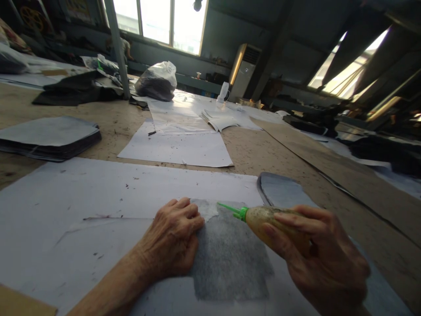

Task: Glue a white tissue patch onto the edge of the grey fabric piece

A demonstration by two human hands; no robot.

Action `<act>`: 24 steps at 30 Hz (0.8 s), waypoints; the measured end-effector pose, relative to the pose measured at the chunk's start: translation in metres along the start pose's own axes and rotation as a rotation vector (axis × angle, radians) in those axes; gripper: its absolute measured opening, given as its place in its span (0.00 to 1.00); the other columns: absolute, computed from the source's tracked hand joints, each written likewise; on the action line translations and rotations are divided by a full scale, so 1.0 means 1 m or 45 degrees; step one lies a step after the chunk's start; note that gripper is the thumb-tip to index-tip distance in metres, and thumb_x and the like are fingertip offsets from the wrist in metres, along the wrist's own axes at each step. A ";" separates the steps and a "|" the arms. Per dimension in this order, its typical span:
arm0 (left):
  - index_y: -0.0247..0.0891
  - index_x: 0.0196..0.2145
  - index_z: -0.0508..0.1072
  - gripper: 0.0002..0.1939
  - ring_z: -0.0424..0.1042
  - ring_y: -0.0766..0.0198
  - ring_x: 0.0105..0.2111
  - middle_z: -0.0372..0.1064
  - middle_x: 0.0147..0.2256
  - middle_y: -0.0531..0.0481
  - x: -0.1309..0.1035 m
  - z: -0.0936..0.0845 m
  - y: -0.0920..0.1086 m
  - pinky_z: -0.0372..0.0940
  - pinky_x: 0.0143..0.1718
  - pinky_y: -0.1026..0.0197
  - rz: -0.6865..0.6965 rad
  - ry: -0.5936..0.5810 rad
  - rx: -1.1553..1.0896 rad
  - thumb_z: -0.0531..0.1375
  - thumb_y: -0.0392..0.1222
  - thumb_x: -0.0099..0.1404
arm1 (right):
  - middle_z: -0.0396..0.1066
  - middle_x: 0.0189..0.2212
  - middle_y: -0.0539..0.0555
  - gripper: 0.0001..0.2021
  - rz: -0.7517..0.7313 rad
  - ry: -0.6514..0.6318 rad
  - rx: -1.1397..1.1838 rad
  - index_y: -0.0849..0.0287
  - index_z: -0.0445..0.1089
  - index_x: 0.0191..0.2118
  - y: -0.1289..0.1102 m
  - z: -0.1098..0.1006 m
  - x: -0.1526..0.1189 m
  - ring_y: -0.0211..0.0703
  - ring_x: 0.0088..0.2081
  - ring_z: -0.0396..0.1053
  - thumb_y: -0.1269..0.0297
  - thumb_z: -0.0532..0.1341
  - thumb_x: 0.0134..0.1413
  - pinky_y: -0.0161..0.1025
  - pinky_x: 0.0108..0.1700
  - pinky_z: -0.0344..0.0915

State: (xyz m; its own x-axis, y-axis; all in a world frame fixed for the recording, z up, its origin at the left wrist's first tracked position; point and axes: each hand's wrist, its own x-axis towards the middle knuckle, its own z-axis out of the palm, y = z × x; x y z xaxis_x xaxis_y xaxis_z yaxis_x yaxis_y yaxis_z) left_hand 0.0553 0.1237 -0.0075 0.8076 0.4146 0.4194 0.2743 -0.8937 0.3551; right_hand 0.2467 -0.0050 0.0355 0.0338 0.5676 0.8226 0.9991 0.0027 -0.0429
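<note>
A flat grey piece of sheet material (233,259) lies on white paper in front of me. Its upper part has a paler, wet-looking band. My left hand (176,237) rests at its left edge, fingers curled and pressed down; the fingertips are hidden. In my right hand (325,254) is a yellowish squeeze glue bottle (263,221), tilted almost level. The bottle's green nozzle (230,209) points left, its tip over the piece's upper edge. Just beyond the bottle sits a small stack of grey pieces (283,188).
White paper (108,184) covers the near tabletop. A thicker stack of cut pieces (49,134) lies at left. Farther back are a filled plastic bag (158,81), dark material (79,87), a white bottle (223,92) and a post (118,52). A person (125,48) is in the background.
</note>
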 end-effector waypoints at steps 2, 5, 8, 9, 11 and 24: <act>0.37 0.30 0.70 0.13 0.58 0.59 0.33 0.62 0.28 0.47 0.000 0.000 0.000 0.57 0.35 0.55 -0.002 -0.006 0.009 0.50 0.29 0.46 | 0.66 0.34 0.54 0.09 -0.027 -0.013 0.019 0.57 0.65 0.37 -0.002 0.001 0.000 0.39 0.34 0.66 0.62 0.63 0.50 0.34 0.28 0.65; 0.37 0.30 0.70 0.13 0.58 0.59 0.33 0.62 0.29 0.47 0.000 0.000 -0.001 0.57 0.35 0.55 -0.002 -0.014 0.009 0.50 0.29 0.47 | 0.67 0.33 0.54 0.09 -0.063 -0.024 0.056 0.58 0.66 0.36 -0.003 0.005 -0.001 0.39 0.35 0.66 0.63 0.64 0.48 0.33 0.30 0.65; 0.37 0.30 0.70 0.13 0.58 0.59 0.33 0.62 0.29 0.47 0.001 0.001 -0.001 0.57 0.36 0.55 -0.008 -0.029 0.011 0.50 0.29 0.48 | 0.67 0.32 0.54 0.09 -0.065 0.016 0.035 0.59 0.66 0.35 0.000 0.006 -0.002 0.39 0.35 0.66 0.63 0.64 0.49 0.33 0.29 0.65; 0.37 0.30 0.69 0.13 0.58 0.59 0.33 0.62 0.29 0.47 0.001 0.002 -0.001 0.57 0.36 0.55 -0.012 -0.029 0.013 0.50 0.29 0.48 | 0.67 0.32 0.54 0.09 -0.062 0.031 0.025 0.59 0.66 0.35 0.001 0.006 -0.002 0.39 0.35 0.66 0.63 0.64 0.49 0.33 0.29 0.65; 0.37 0.29 0.69 0.12 0.58 0.59 0.33 0.62 0.28 0.47 0.001 0.002 0.000 0.57 0.36 0.55 -0.010 -0.020 0.012 0.50 0.29 0.48 | 0.67 0.31 0.53 0.09 -0.065 0.045 0.015 0.59 0.66 0.35 0.001 0.004 -0.001 0.39 0.35 0.66 0.63 0.64 0.49 0.33 0.29 0.65; 0.37 0.30 0.70 0.13 0.58 0.59 0.33 0.62 0.29 0.47 0.001 0.001 -0.001 0.58 0.35 0.56 0.006 -0.024 0.022 0.51 0.30 0.48 | 0.67 0.32 0.54 0.08 -0.024 0.041 0.014 0.57 0.65 0.35 -0.003 0.008 -0.002 0.41 0.34 0.66 0.63 0.62 0.50 0.35 0.28 0.65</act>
State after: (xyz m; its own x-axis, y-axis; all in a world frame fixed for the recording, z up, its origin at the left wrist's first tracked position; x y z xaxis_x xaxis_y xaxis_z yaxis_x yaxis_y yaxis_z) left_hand 0.0561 0.1250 -0.0080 0.8184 0.4075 0.4052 0.2796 -0.8984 0.3388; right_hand 0.2438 0.0001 0.0293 0.0160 0.5405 0.8412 0.9992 0.0221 -0.0332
